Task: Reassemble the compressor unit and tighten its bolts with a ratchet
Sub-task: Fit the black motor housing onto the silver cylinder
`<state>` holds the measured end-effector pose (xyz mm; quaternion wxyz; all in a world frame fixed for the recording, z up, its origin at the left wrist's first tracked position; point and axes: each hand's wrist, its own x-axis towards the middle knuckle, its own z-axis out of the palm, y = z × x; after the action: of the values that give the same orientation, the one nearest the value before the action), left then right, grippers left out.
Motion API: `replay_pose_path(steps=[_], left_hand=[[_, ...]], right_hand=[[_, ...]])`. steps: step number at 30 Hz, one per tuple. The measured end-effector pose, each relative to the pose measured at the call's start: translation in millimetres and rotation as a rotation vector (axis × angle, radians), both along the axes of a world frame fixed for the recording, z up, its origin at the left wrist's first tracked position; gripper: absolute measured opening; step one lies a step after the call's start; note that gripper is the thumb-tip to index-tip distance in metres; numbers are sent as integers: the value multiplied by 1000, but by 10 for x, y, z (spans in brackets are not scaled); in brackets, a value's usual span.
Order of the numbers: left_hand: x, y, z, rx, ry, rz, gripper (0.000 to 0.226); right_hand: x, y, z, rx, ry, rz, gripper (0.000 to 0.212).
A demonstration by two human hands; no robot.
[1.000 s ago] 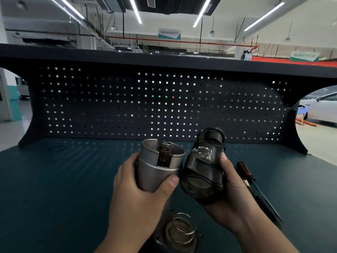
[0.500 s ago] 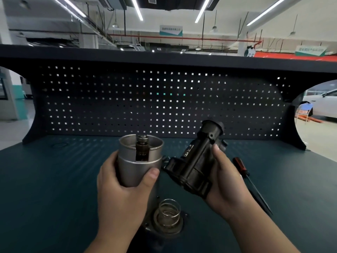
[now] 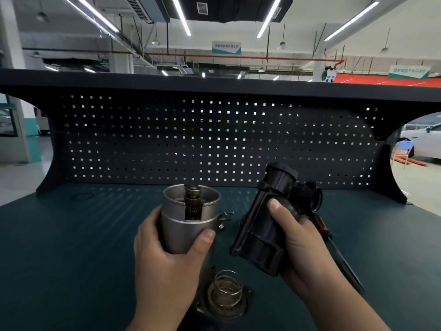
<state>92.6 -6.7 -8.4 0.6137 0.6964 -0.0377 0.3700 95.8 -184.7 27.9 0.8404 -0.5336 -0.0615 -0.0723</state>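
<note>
Gripping the silver metal cylinder (image 3: pixel 188 232) in my left hand (image 3: pixel 164 261), right hand (image 3: pixel 305 247) clamped round the tilted black ribbed housing (image 3: pixel 262 230); edges just apart, teal benchtop (image 3: pixel 71 247) stretching wide leftward.

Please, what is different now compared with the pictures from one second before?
The right hand turned the black housing: its open end faced the camera beside the silver cylinder; now its side shows, tilted, apart from the cylinder. Nothing was taken or released. The left hand still grips the cylinder; spring and screwdriver stayed on the bench.
</note>
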Motion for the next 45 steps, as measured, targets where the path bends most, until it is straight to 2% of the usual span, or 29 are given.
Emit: replay_pose_path(steps=[2, 6, 8, 11, 14, 18, 22, 27, 31, 35, 39, 41, 45], left_hand=[[-5, -4, 16, 3, -5, -5, 70], [9, 8, 11, 23, -13, 3, 70], [6, 2, 9, 15, -16, -8, 71], [-3, 5, 17, 4, -8, -12, 69], [9, 19, 3, 3, 0, -18, 68], [37, 23, -5, -16, 0, -8, 69], [49, 18, -6, -8, -9, -5, 69], [62, 48, -10, -2, -24, -2, 61], [70, 68, -13, -17, -38, -4, 54], [66, 80, -12, -20, -21, -21, 50], [67, 81, -14, -12, -5, -23, 49], [76, 84, -14, -13, -8, -22, 47], [95, 92, -17, -18, -3, -17, 47]], right_hand=[[-8, 13, 8, 41, 75, 33, 58], [18, 8, 34, 155, 139, 114, 37], [45, 5, 23, 182, 112, 138, 39], [23, 25, 13, 23, -4, -8, 47], [-56, 58, 7, -306, -164, -244, 33], [-97, 80, -63, -382, -258, -330, 23], [-156, 125, -74, -483, -363, -313, 42], [-262, 296, -15, -581, -444, -271, 48], [-279, 402, -97, -632, -355, -210, 57], [-247, 367, -115, -626, -241, -209, 52], [-263, 363, -117, -658, -212, -215, 54], [-273, 349, -122, -666, -211, -163, 51], [-236, 208, -62, -600, -232, 121, 46]])
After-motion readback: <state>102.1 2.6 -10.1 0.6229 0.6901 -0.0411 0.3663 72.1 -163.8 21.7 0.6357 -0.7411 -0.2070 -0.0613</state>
